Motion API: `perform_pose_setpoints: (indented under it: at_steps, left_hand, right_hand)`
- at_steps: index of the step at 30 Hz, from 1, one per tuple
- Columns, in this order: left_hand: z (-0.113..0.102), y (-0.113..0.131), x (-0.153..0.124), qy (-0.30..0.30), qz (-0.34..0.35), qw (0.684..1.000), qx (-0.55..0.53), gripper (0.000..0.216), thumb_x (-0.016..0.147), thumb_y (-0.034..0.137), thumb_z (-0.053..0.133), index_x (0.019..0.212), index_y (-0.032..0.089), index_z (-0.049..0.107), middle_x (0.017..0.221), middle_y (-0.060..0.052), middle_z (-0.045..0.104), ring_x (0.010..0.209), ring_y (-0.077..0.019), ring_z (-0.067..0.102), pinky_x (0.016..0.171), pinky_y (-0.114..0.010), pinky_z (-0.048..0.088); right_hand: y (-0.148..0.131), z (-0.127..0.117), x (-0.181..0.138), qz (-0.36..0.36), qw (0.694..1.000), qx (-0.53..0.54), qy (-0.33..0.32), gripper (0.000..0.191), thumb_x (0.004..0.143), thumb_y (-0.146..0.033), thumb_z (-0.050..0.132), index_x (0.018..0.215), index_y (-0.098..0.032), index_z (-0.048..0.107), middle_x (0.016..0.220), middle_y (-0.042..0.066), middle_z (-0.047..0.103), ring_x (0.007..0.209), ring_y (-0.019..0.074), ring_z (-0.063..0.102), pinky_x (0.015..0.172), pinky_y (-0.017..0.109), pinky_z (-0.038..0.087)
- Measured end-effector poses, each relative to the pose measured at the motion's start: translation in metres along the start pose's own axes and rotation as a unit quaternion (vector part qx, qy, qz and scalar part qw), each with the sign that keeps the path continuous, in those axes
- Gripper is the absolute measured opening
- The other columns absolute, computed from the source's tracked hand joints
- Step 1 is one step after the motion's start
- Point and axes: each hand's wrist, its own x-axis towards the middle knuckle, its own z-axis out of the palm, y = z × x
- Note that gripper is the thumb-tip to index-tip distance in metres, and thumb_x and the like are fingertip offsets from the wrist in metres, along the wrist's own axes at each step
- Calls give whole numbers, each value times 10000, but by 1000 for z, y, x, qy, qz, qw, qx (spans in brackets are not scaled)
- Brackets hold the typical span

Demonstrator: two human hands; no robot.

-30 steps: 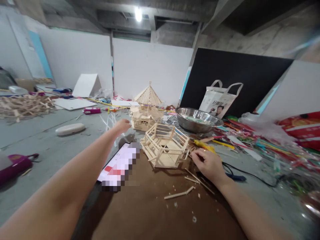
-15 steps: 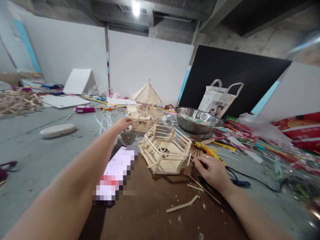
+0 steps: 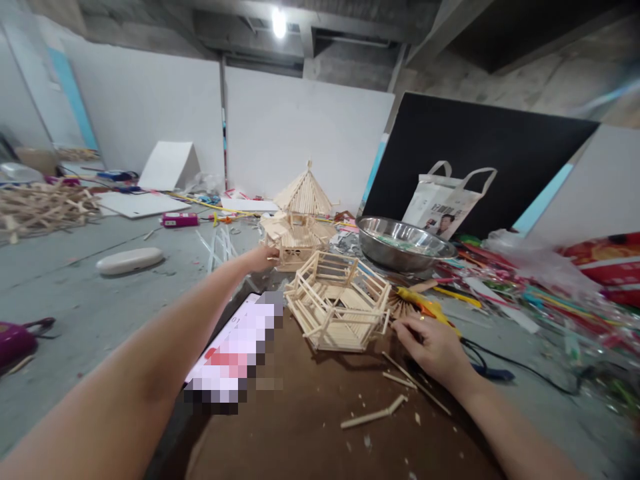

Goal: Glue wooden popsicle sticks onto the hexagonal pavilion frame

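Pavilion models: two; my left hand (image 3: 261,257) touches the roofed model (image 3: 299,223), fingertips hidden, grip unreadable.
Hexagonal frame (image 3: 340,301): centre; my right hand (image 3: 434,345) rests beside, fingers loosely curled, empty.
Phone (image 3: 235,350): screen blurred.

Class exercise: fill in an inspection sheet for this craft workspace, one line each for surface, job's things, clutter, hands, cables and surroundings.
Surface: brown board on grey floor, strewn with stick offcuts.
Job's things: hexagonal stick frame; roofed stick pavilion behind it.
Clutter: loose sticks, phone, steel bowl, yellow glue gun, coloured wrappers at right.
Hands: left hand stretched out, touching the pavilion's base; right hand resting beside the frame, grip not clear.
Cables: black cord trailing right from the glue gun.
Surroundings: white panels, black board, tote bag, stick pile at left.
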Motion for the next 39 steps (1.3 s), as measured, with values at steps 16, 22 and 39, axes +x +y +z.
perform_pose_setpoints:
  at_steps: [16, 22, 39]
  left_hand:
    - [8, -21, 8, -39, 17, 990, 138, 265, 690, 289, 498, 912, 184, 596, 951, -25, 631, 882, -167, 556, 792, -234, 409]
    - [12, -16, 10, -21, 6, 988, 156, 372, 673, 313, 532, 1020, 180, 551, 1055, -62, 597, 975, -208, 530, 841, -288, 393]
    - [12, 8, -1, 8, -13, 969, 245, 497, 665, 507, 500, 1066, 214, 525, 1007, -82, 624, 979, -265, 540, 877, -382, 354]
  right_hand:
    - [4, 4, -2, 14, 999, 10, -37, 284, 809, -301, 386, 651, -197, 598, 614, 17, 628, 586, 125, 580, 538, 221, 417]
    - [4, 4, -1, 4, 999, 11, -34, 281, 809, -298, 381, 661, -198, 598, 615, 13, 635, 576, 120, 583, 529, 211, 419]
    - [5, 4, -3, 3, 998, -11, -59, 302, 811, -304, 355, 690, -201, 611, 653, 14, 655, 613, 135, 602, 551, 235, 436]
